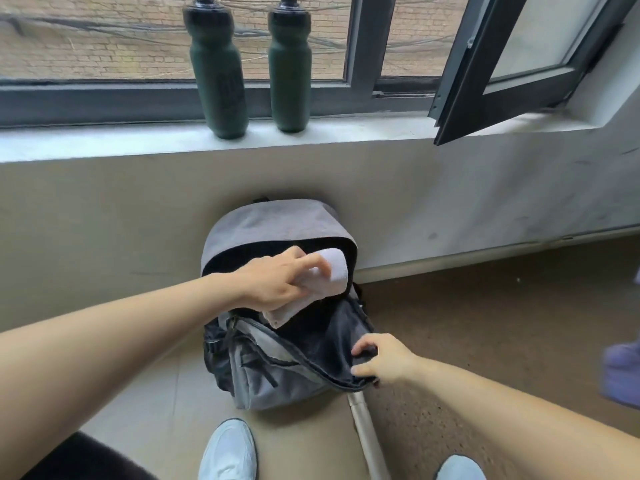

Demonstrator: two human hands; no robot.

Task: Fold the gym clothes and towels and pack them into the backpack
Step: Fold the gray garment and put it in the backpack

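White shoe [228,448] stands on the floor just before the grey backpack [263,375], which leans against the wall below the window ledge. Left hand [277,282] has its fingers curled round a folded white towel [329,271], held in the backpack's open mouth. Right hand [384,358] pinches the dark front lip of that opening. Far right, a blurred purple object [623,372] sits on the floor.
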